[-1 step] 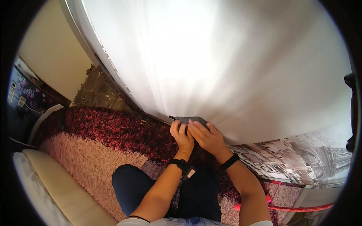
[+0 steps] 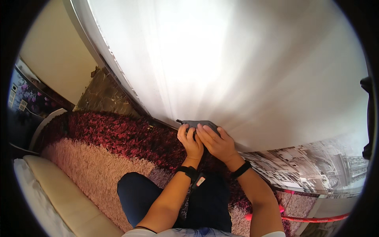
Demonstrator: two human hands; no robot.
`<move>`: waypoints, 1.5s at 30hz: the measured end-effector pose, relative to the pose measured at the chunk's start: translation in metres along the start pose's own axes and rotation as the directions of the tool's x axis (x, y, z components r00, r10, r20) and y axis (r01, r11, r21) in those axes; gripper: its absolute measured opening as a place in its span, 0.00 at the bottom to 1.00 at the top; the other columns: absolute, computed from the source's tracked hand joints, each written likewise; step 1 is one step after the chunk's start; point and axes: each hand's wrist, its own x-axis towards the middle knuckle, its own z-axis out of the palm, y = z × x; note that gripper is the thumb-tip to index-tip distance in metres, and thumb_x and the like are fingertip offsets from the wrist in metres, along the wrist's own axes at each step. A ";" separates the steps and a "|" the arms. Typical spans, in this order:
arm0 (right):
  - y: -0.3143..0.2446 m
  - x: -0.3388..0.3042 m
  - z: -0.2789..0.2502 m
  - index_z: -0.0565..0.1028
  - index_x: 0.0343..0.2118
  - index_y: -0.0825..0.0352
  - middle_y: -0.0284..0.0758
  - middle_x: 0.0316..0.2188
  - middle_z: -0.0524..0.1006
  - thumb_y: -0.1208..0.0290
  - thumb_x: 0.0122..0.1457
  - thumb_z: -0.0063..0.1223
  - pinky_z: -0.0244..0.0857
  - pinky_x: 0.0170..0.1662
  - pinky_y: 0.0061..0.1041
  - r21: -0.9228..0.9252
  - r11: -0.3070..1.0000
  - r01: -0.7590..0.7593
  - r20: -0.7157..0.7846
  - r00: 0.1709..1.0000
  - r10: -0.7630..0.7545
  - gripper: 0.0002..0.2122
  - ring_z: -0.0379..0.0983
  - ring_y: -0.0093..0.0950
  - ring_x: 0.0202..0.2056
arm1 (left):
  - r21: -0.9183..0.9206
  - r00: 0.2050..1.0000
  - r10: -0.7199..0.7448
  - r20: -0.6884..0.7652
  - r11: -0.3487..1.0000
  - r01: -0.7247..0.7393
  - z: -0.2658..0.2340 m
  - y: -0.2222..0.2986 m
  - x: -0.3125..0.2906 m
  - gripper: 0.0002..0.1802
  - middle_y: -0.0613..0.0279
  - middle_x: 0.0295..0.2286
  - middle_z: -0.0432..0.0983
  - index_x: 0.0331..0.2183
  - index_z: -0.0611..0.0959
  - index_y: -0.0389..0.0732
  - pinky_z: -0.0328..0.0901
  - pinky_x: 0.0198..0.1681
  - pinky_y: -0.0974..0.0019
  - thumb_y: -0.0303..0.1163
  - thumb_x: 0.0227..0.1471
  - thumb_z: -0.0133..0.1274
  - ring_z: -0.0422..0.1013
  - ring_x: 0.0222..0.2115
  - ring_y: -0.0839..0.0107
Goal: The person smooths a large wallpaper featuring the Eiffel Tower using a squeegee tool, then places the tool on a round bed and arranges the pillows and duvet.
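Grey device [image 2: 205, 123] sits in your grip, left hand [image 2: 191, 144] and right hand [image 2: 218, 146] both grasping it, by the near edge of the white surface [image 2: 260, 91]. Handling it seems the step now; the next move likely calls for steady, even support.

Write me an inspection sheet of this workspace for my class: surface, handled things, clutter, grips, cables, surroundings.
Surface: white surface, strong glare, city picture at lower right.
Handled things: dark grey object, short black stub at its left end; kind unclear.
Clutter: red strip, lower right.
Grips: left grip and right grip both hold the object.
Cables: nothing seen for certain.
Surroundings: shaggy rug; cream padded edge, lower left.
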 end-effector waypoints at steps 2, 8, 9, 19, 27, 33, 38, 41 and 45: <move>0.001 0.026 -0.005 0.77 0.44 0.58 0.22 0.53 0.72 0.68 0.59 0.48 0.49 0.63 0.35 0.006 0.998 -0.057 -0.082 0.995 0.057 0.12 0.62 0.19 0.59 | -0.027 0.995 0.049 -0.085 0.998 -0.052 -0.005 0.001 0.027 0.17 0.50 0.47 0.63 0.43 0.72 0.41 0.55 0.54 0.48 0.22 0.50 0.53 0.60 0.50 0.48; 0.017 0.113 -0.030 0.78 0.41 0.58 0.22 0.50 0.74 0.68 0.59 0.47 0.53 0.59 0.33 -0.012 0.986 -0.164 -0.254 0.955 0.156 0.10 0.64 0.20 0.57 | -0.052 0.971 0.140 -0.196 0.987 -0.153 -0.030 0.016 0.114 0.18 0.50 0.49 0.63 0.45 0.74 0.40 0.58 0.54 0.49 0.20 0.49 0.53 0.60 0.52 0.48; 0.015 0.113 -0.027 0.78 0.42 0.59 0.22 0.50 0.74 0.69 0.59 0.47 0.53 0.59 0.32 -0.004 0.991 -0.133 -0.219 0.967 0.129 0.10 0.63 0.20 0.57 | -0.039 0.970 0.152 -0.192 0.986 -0.163 -0.030 0.011 0.113 0.18 0.50 0.49 0.62 0.45 0.73 0.40 0.58 0.54 0.49 0.21 0.50 0.54 0.60 0.52 0.49; -0.025 0.066 0.037 0.76 0.44 0.68 0.32 0.51 0.73 0.73 0.55 0.48 0.54 0.61 0.30 0.181 0.977 0.114 0.012 0.993 -0.118 0.13 0.61 0.24 0.60 | 0.040 0.985 -0.155 -0.078 0.987 0.158 -0.008 -0.052 0.019 0.18 0.49 0.50 0.64 0.46 0.70 0.38 0.53 0.55 0.52 0.26 0.53 0.54 0.60 0.51 0.51; -0.043 0.162 0.057 0.76 0.44 0.68 0.35 0.51 0.73 0.72 0.53 0.49 0.55 0.60 0.35 0.233 0.961 0.148 -0.147 0.982 -0.116 0.15 0.61 0.28 0.60 | 0.062 0.950 -0.260 -0.173 0.960 0.274 -0.032 -0.101 0.098 0.24 0.53 0.54 0.60 0.51 0.66 0.40 0.55 0.57 0.54 0.34 0.55 0.54 0.57 0.55 0.54; -0.044 0.097 0.063 0.76 0.42 0.68 0.33 0.49 0.74 0.74 0.51 0.50 0.55 0.61 0.32 0.244 0.962 0.123 -0.050 0.992 -0.114 0.14 0.62 0.27 0.59 | -0.011 0.950 -0.293 -0.108 0.956 0.294 -0.004 -0.094 0.028 0.21 0.48 0.51 0.59 0.50 0.66 0.38 0.56 0.56 0.55 0.29 0.56 0.51 0.57 0.54 0.52; -0.025 0.007 0.041 0.75 0.45 0.67 0.31 0.53 0.72 0.72 0.56 0.48 0.51 0.63 0.31 0.179 0.979 0.092 0.065 0.992 -0.105 0.14 0.59 0.22 0.61 | -0.070 0.975 -0.222 0.017 0.972 0.223 0.011 -0.044 -0.032 0.19 0.46 0.48 0.60 0.47 0.67 0.38 0.55 0.55 0.53 0.26 0.53 0.52 0.58 0.49 0.49; -0.011 -0.041 0.019 0.75 0.46 0.65 0.30 0.55 0.71 0.69 0.58 0.47 0.50 0.63 0.31 0.089 0.990 0.106 0.182 0.976 -0.120 0.14 0.58 0.19 0.61 | -0.051 0.982 -0.130 0.138 0.989 0.138 0.012 -0.017 -0.059 0.20 0.46 0.46 0.60 0.45 0.68 0.39 0.53 0.53 0.49 0.23 0.49 0.53 0.58 0.49 0.48; 0.005 -0.087 -0.007 0.75 0.46 0.62 0.26 0.55 0.71 0.69 0.58 0.47 0.46 0.64 0.33 0.039 0.996 0.075 0.226 0.971 -0.082 0.14 0.58 0.17 0.61 | -0.052 0.959 -0.010 0.285 0.998 0.026 0.012 0.010 -0.078 0.22 0.47 0.45 0.60 0.44 0.68 0.41 0.52 0.52 0.45 0.20 0.44 0.52 0.57 0.48 0.47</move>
